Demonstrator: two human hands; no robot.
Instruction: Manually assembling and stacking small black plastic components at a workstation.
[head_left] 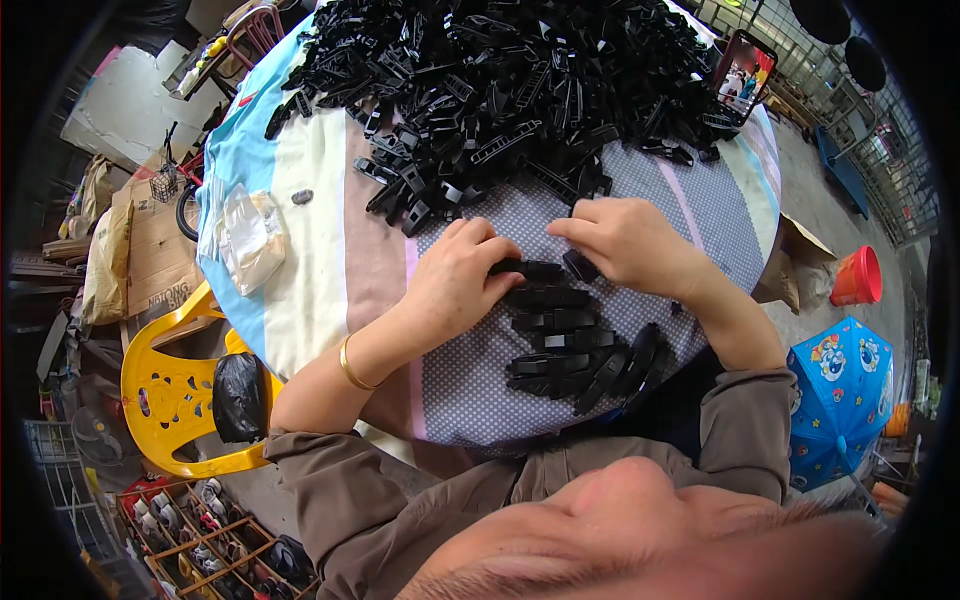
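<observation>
Item: black plastic clip pieces, sorted by hand on a round table (330, 250) under a dotted and striped cloth.

My left hand (455, 280) lies fingers-down on a black clip piece (530, 270), pinching its near end. My right hand (625, 240) is curled just beside it, fingertips on the far end of the same piece or its neighbour (580, 265); my fingers hide the join, so I cannot tell which.

Risks, as I judge them:
- The stacked rows (560, 330) sit directly under my wrists. A dragged sleeve or forearm could scatter them.
- The slanted pieces by my right forearm (625, 365) lie near the table's rim and could slide off.
- The loose heap (500, 90) beyond my fingertips slopes toward me; a nudge could spill it into the sorted rows.
- The phone (745, 80) leans at the heap's far right edge and could tip if the heap shifts.

Count:
- Sorted pieces below my hands: roughly four rows, plus about five slanted pieces.
- Loose heap: one, pieces too many to count.
- Clear plastic bag (250, 240), well to the left of my left hand: one.
- Phone: one.
- Yellow plastic chair (165, 390): one.
- Gold bangle (352, 365) on my left wrist: one.
</observation>
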